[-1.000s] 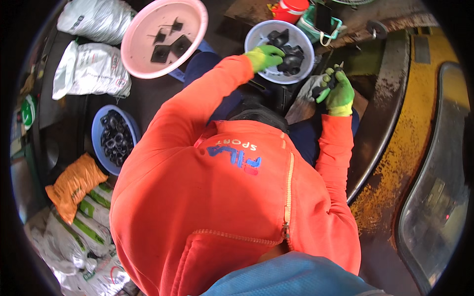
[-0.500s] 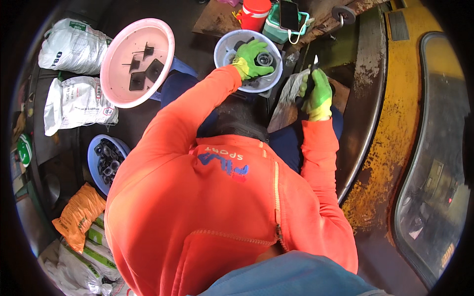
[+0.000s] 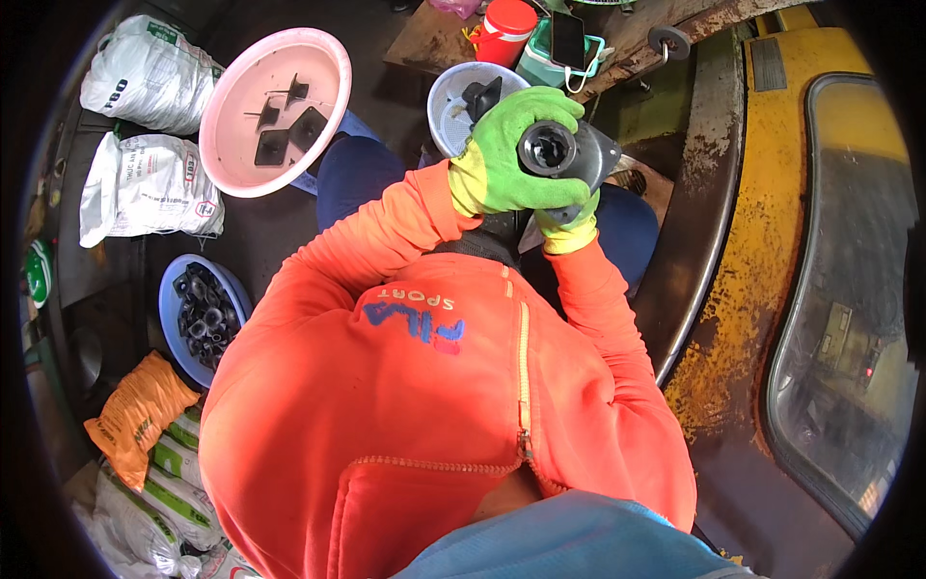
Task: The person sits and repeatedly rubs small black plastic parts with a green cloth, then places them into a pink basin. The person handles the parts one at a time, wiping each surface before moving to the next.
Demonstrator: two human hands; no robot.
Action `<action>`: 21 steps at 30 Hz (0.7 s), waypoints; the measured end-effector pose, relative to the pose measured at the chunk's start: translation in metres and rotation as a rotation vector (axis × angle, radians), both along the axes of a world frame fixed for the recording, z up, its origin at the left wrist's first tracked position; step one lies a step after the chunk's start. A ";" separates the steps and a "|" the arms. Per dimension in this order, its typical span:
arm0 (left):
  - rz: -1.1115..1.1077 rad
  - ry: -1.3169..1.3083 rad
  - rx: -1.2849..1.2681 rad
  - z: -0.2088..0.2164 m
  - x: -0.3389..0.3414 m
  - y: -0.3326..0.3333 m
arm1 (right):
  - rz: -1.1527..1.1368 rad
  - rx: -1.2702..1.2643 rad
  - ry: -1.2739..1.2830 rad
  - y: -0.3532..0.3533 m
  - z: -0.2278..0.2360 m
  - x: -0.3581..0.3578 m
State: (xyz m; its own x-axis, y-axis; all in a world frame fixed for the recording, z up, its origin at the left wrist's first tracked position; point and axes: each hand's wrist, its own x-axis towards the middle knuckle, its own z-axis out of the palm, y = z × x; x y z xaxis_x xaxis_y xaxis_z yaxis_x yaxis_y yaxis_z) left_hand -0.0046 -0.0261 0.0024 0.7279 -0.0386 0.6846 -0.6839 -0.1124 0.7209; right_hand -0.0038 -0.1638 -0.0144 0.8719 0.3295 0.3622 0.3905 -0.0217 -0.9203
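My left hand [image 3: 497,159], in a green and yellow glove, is closed around a black plastic fitting [image 3: 600,159] with a round, hollow collar and a wide flange. It is lifted in front of my chest. Just behind and below the fitting is my right hand [image 3: 569,232], gloved alike; its fingers are mostly hidden, and no knife shows there now. Beyond the left hand stands a pale blue basket [image 3: 442,108] with black plastic pieces [image 3: 480,96] in it.
Several black parts lie in a pink basin [image 3: 224,145] at the left; a blue basin [image 3: 174,323] holds many more. White sacks [image 3: 154,183] and an orange bag [image 3: 135,410] lie farther left. A red jug [image 3: 503,34] stands ahead, and a rusty yellow machine [image 3: 743,318] at the right.
My left hand has lifted the black fitting out of the pale blue basket toward me. My right hand, which held a small knife, has moved left behind the fitting.
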 end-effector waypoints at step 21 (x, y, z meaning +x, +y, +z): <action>-0.959 0.144 0.101 0.023 0.004 0.020 | 0.363 -0.311 -0.180 -0.023 0.032 -0.033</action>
